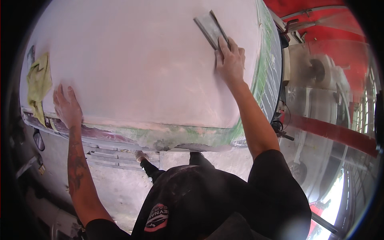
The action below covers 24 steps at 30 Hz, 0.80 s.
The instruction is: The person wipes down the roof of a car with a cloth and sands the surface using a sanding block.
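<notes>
A broad, pale pinkish-white car roof (pixel 152 68) with a dull, dusty surface spreads in front of me. My right hand (pixel 232 64) grips the near end of a long grey sanding block (pixel 211 29), which lies on the roof toward its far right, tilted away up and to the left. At the roof's left side, my left hand (pixel 67 107) rests flat with its fingers spread, holding nothing. Just left of it, a crumpled yellow-green cloth (pixel 39 82) hangs over the roof's edge. A small dark flat piece (pixel 31 55) lies by the cloth's far end.
Green masking (pixel 262 76) runs along the roof's right edge, and a patchy greenish strip (pixel 172 136) along the near edge. Below me are a concrete floor (pixel 116 188) and grey slats (pixel 104 157). A whitish vehicle (pixel 316 116) stands to the right, behind a red beam (pixel 332 132).
</notes>
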Each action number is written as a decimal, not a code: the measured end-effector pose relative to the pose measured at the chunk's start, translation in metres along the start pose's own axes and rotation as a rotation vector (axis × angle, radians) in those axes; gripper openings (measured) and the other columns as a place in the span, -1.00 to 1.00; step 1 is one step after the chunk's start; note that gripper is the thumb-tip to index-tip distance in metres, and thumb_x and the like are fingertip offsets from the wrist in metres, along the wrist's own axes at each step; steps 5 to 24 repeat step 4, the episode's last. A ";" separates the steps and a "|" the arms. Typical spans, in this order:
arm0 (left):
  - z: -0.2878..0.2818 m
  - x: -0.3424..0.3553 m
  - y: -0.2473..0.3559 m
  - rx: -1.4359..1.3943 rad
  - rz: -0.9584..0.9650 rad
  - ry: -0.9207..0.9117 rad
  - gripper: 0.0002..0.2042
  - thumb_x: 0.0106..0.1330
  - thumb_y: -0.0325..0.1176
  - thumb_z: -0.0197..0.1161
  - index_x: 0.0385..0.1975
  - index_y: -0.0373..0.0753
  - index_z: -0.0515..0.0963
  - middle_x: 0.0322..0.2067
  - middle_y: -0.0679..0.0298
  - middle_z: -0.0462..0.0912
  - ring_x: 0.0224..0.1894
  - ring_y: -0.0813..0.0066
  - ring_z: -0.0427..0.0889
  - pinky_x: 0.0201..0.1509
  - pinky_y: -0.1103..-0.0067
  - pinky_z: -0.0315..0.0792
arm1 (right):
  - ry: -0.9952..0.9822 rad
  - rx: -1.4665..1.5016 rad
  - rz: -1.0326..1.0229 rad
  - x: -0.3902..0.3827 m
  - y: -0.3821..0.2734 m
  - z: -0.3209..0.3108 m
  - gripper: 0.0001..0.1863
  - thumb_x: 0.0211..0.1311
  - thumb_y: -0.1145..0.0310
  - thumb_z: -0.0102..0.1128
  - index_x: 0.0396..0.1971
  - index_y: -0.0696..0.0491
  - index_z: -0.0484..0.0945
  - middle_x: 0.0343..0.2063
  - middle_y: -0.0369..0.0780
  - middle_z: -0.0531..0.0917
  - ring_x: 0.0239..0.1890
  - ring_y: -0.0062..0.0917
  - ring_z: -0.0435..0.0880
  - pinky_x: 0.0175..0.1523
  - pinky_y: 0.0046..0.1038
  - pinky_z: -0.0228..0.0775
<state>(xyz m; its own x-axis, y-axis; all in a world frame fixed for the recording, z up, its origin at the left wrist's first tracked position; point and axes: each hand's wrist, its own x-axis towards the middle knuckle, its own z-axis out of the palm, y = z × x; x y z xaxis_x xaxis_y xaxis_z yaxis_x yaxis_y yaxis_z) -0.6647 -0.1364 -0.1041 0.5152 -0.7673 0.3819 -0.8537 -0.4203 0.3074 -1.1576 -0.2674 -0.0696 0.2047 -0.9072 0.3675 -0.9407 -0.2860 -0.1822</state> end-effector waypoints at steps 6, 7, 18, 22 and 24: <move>-0.006 -0.005 -0.002 0.097 -0.033 0.000 -0.42 0.43 0.16 -0.05 0.31 -0.06 0.31 0.32 0.07 0.26 0.39 0.08 0.19 0.41 0.13 0.03 | -0.104 0.078 -0.121 -0.109 -0.051 -0.027 -0.41 0.06 0.37 0.35 0.18 -0.14 0.52 0.24 -0.05 0.40 0.03 -0.21 0.46 0.11 -0.18 0.30; -0.006 -0.005 -0.002 0.097 -0.033 0.000 -0.42 0.43 0.16 -0.05 0.31 -0.06 0.31 0.32 0.07 0.26 0.39 0.08 0.19 0.41 0.13 0.03 | -0.104 0.078 -0.121 -0.109 -0.051 -0.027 -0.41 0.06 0.37 0.35 0.18 -0.14 0.52 0.24 -0.05 0.40 0.03 -0.21 0.46 0.11 -0.18 0.30; -0.006 -0.005 -0.002 0.097 -0.033 0.000 -0.42 0.43 0.16 -0.05 0.31 -0.06 0.31 0.32 0.07 0.26 0.39 0.08 0.19 0.41 0.13 0.03 | -0.104 0.078 -0.121 -0.109 -0.051 -0.027 -0.41 0.06 0.37 0.35 0.18 -0.14 0.52 0.24 -0.05 0.40 0.03 -0.21 0.46 0.11 -0.18 0.30; -0.006 -0.005 -0.002 0.097 -0.033 0.000 -0.42 0.43 0.16 -0.05 0.31 -0.06 0.31 0.32 0.07 0.26 0.39 0.08 0.19 0.41 0.13 0.03 | -0.104 0.078 -0.121 -0.109 -0.051 -0.027 -0.41 0.06 0.37 0.35 0.18 -0.14 0.52 0.24 -0.05 0.40 0.03 -0.21 0.46 0.11 -0.18 0.30; -0.006 -0.005 -0.002 0.097 -0.033 0.000 -0.42 0.43 0.16 -0.05 0.31 -0.06 0.31 0.32 0.07 0.26 0.39 0.08 0.19 0.41 0.13 0.03 | -0.104 0.078 -0.121 -0.109 -0.051 -0.027 -0.41 0.06 0.37 0.35 0.18 -0.14 0.52 0.24 -0.05 0.40 0.03 -0.21 0.46 0.11 -0.18 0.30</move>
